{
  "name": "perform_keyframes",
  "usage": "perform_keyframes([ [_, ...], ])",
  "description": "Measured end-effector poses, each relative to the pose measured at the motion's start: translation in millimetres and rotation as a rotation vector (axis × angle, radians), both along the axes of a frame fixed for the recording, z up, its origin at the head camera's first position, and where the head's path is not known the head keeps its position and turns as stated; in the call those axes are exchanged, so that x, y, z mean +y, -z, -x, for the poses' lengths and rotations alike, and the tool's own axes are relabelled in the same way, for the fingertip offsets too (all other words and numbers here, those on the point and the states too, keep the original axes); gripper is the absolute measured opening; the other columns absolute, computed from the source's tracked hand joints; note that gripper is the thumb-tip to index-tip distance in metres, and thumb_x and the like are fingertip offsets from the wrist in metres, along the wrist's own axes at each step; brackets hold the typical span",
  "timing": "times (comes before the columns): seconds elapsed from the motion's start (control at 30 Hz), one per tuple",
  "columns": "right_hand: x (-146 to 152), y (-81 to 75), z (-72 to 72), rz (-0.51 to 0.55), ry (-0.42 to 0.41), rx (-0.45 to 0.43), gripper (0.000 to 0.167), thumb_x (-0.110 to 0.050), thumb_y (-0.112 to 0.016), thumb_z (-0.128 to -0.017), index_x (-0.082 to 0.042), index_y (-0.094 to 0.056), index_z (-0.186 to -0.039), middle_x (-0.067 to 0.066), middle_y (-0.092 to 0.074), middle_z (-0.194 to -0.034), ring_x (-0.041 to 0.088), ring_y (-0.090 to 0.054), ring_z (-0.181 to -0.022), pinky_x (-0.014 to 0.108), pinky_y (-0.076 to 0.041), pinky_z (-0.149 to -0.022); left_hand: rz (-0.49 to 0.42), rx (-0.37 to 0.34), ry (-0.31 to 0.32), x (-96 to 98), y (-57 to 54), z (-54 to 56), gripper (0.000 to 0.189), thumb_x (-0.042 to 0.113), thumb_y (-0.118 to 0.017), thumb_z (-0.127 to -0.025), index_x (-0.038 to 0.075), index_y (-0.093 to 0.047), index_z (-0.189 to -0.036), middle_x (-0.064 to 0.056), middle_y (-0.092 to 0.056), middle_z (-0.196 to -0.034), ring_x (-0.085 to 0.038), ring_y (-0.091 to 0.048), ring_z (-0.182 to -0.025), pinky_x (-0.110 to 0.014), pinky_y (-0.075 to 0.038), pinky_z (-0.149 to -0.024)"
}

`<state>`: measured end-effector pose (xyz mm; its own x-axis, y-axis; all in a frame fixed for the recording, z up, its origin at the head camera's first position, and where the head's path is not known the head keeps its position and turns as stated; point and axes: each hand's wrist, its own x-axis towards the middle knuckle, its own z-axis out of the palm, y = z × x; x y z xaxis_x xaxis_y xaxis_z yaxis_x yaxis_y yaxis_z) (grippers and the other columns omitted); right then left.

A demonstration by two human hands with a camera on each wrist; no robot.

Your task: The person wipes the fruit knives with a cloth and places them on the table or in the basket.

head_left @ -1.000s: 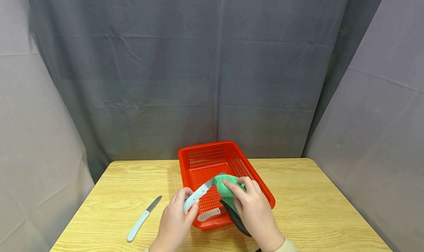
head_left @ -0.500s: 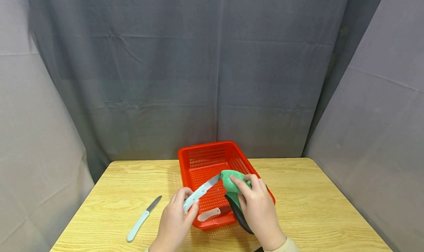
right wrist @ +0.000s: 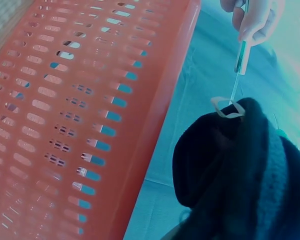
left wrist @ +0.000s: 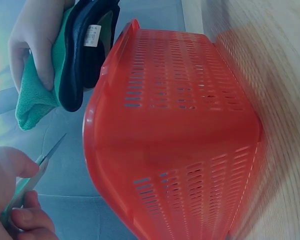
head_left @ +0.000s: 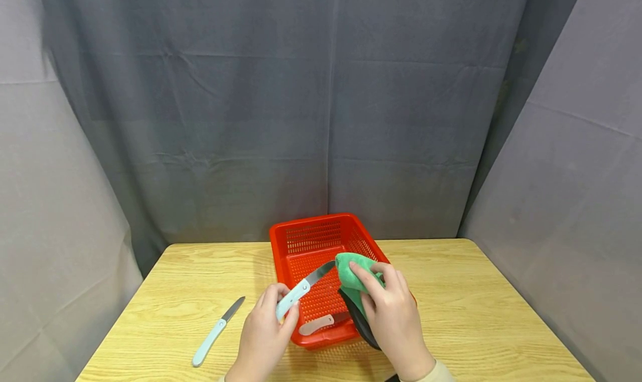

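Note:
My left hand (head_left: 264, 329) grips a knife (head_left: 292, 300) by its pale blue handle, the blade slanting up to the right above the basket. In my right hand (head_left: 393, 315) is a bunched green cloth (head_left: 351, 270) with a dark edge, pinched between thumb and fingers. The cloth is right beside the blade's tip; the whole blade shows. In the left wrist view the cloth (left wrist: 37, 97) and the knife (left wrist: 32, 182) appear apart. Dark cloth folds (right wrist: 220, 165) fill much of the right wrist view and hide the fingers there.
Beneath both hands stands a red plastic basket (head_left: 281, 259) with slotted walls. Inside its near end lies a knife with a whitish handle (head_left: 316, 325). Another pale blue knife (head_left: 209, 342) rests on the wooden table (head_left: 160, 315) to the left. Grey curtains surround the table.
My right hand has slid the cloth up and right along the blade, off its tip, uncovering the metal. My left hand has barely moved, keeping its grip on the knife.

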<state>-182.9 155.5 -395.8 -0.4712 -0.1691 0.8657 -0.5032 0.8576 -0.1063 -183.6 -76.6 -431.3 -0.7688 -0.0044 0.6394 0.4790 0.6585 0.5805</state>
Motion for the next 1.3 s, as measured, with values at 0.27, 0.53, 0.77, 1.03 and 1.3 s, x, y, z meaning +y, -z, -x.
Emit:
perform_keyframes([
  [0.27,-2.2,2.5,-2.3,-0.017,-0.065,-0.039,0.066,0.007,-0.087,-0.071,-0.022,-0.072,-0.128,0.013,-0.062,-0.108,0.027,-0.059,-0.091,0.04,-0.059,-0.069,0.0,-0.01,-0.005,0.2,-0.3,-0.4,0.029,0.008,-0.081,-0.083,0.013,-0.061,-0.103,0.008,-0.051,-0.079,0.0,-0.037,-0.06,-0.018,-0.035,-0.05],
  [0.53,-6.7,4.4,-5.2,-0.074,-0.105,-0.073,0.071,0.006,-0.091,-0.067,-0.026,-0.072,-0.128,0.009,-0.061,-0.109,0.024,-0.06,-0.096,0.037,-0.061,-0.074,-0.001,-0.021,-0.002,1.0,-1.2,-0.9,0.028,0.008,-0.08,-0.084,0.013,-0.061,-0.103,0.008,-0.052,-0.08,0.0,-0.039,-0.061,-0.018,-0.036,-0.05],
  [0.77,-9.8,5.8,-5.0,-0.099,-0.123,-0.073,0.07,0.004,-0.092,-0.067,-0.025,-0.073,-0.127,0.009,-0.063,-0.11,0.025,-0.061,-0.096,0.036,-0.061,-0.074,0.0,-0.026,0.004,1.8,-1.0,-1.7,0.029,0.009,-0.08,-0.083,0.014,-0.061,-0.103,0.008,-0.053,-0.081,0.001,-0.04,-0.061,-0.018,-0.037,-0.051],
  [1.03,-13.1,8.3,-3.4,-0.112,-0.154,-0.049,0.069,0.005,-0.091,-0.068,-0.025,-0.073,-0.127,0.008,-0.064,-0.11,0.025,-0.061,-0.096,0.035,-0.06,-0.072,-0.002,-0.021,0.017,1.2,-1.0,-2.5,0.029,0.008,-0.08,-0.083,0.014,-0.061,-0.103,0.008,-0.053,-0.081,0.001,-0.039,-0.06,-0.018,-0.037,-0.051],
  [1.3,-14.1,11.8,-3.7,-0.12,-0.147,-0.082,0.064,0.003,-0.09,-0.07,-0.026,-0.073,-0.125,0.006,-0.064,-0.109,0.023,-0.06,-0.093,0.034,-0.058,-0.071,0.004,-0.012,0.027,1.6,-0.5,-3.0,0.03,0.008,-0.081,-0.082,0.014,-0.061,-0.103,0.009,-0.051,-0.08,0.001,-0.039,-0.06,-0.018,-0.037,-0.052],
])
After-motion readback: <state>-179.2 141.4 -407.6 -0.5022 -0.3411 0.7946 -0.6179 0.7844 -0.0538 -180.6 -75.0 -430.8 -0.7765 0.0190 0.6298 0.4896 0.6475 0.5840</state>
